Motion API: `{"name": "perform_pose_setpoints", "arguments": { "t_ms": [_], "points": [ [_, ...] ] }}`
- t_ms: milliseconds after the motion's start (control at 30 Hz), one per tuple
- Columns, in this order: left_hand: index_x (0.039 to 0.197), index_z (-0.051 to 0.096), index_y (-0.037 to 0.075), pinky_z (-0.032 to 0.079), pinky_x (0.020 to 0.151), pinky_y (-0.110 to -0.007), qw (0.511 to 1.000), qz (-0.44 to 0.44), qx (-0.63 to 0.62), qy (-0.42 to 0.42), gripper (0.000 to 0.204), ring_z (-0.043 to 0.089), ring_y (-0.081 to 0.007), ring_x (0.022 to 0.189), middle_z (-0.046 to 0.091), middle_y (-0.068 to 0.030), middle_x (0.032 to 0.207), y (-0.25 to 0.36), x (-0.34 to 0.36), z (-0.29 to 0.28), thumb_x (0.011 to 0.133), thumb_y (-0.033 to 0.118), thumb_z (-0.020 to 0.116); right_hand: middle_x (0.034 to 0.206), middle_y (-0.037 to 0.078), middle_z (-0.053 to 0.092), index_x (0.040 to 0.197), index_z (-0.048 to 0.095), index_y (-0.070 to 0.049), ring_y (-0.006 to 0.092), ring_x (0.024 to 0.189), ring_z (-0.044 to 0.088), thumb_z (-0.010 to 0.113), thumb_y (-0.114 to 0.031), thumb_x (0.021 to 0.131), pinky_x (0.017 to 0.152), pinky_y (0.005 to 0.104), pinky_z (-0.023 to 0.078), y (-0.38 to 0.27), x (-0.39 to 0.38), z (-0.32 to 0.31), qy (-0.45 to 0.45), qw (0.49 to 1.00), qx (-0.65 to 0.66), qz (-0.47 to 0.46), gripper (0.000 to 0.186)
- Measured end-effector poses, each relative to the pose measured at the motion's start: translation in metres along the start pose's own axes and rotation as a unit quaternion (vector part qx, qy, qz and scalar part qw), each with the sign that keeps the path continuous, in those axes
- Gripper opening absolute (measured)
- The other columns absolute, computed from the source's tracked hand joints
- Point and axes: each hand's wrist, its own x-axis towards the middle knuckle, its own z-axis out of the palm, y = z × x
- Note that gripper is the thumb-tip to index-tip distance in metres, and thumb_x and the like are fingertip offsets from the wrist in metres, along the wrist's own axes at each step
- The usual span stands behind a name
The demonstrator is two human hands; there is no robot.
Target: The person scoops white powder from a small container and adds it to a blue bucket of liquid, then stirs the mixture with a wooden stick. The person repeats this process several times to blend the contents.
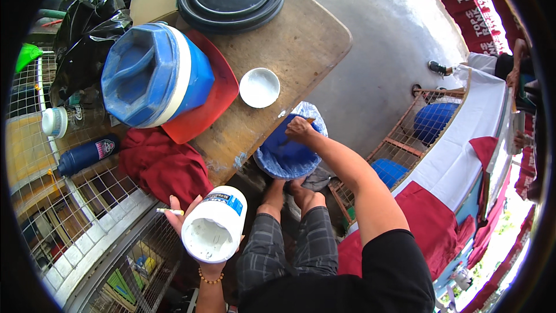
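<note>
Two hands were busy. The left hand [178,220] had its fingers spread around a white tub [233,220], maybe because it was too fat for a small grip; its mouth faced the person. A white stick [169,211] poked out between two fingers. The right hand [298,129] was curled tight around what looked like a brown stick [312,120], over the blue bucket [271,168] by the feet, maybe put there for easy reach. The tub's label [227,201] was blue with letters, the left flask [86,155] had a pale badge [106,149], and the banner [472,6] far right had white letters.
</note>
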Motion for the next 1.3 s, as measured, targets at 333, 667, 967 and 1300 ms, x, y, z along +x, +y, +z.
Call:
{"name": "perform_pose_setpoints", "arguments": {
  "t_ms": [333, 667, 967, 1300],
  "points": [
    [0.183, 0.000, 0.000, 0.044, 0.131, -0.051, 0.995, 0.017, -0.088, -0.039, 0.158, 0.052, -0.0400, 0.157, 0.023, -0.0343, 0.184, 0.009, 0.009, 0.008, 0.073, 0.034, 0.109, 0.088, 0.010, 0.084, 0.088, 0.086, -0.014, 0.0321, 0.089, 0.084, 0.082, -0.014, 0.085, 0.073, 0.0481, 0.065, 0.072, -0.186, -0.112, 0.012, 0.987, 0.110, 0.115, 0.005],
    [0.183, 0.002, -0.002, 0.043, 0.130, -0.052, 0.995, 0.028, -0.076, -0.053, 0.156, 0.053, -0.0445, 0.156, 0.037, -0.0376, 0.177, 0.013, 0.002, 0.018, 0.075, 0.040, 0.108, 0.099, 0.010, 0.088, 0.096, 0.090, -0.013, 0.0259, 0.092, 0.086, 0.077, -0.022, 0.099, 0.071, 0.0409, 0.066, -0.034, -0.131, -0.062, 0.005, 0.978, 0.112, 0.173, 0.015],
    [0.182, -0.004, -0.002, 0.037, 0.131, -0.060, 0.997, 0.038, 0.004, -0.065, 0.158, 0.042, -0.0397, 0.163, 0.041, -0.0227, 0.176, -0.011, -0.011, 0.012, 0.080, 0.057, 0.101, 0.105, 0.015, 0.088, 0.102, 0.091, -0.011, 0.0312, 0.099, 0.087, 0.075, -0.016, 0.098, 0.078, 0.0439, 0.070, -0.099, -0.001, 0.021, -0.096, 0.918, 0.276, 0.266, 0.017],
    [0.183, -0.008, 0.005, 0.030, 0.137, -0.055, 0.998, -0.030, -0.038, -0.043, 0.166, 0.044, -0.0350, 0.161, 0.047, -0.0194, 0.172, -0.026, -0.005, 0.005, 0.073, 0.057, 0.105, 0.107, 0.023, 0.085, 0.102, 0.089, -0.006, 0.0394, 0.102, 0.085, 0.069, -0.008, 0.098, 0.085, 0.0491, 0.069, -0.097, -0.016, 0.026, -0.014, 0.856, 0.383, 0.347, 0.020]
  ]
}}
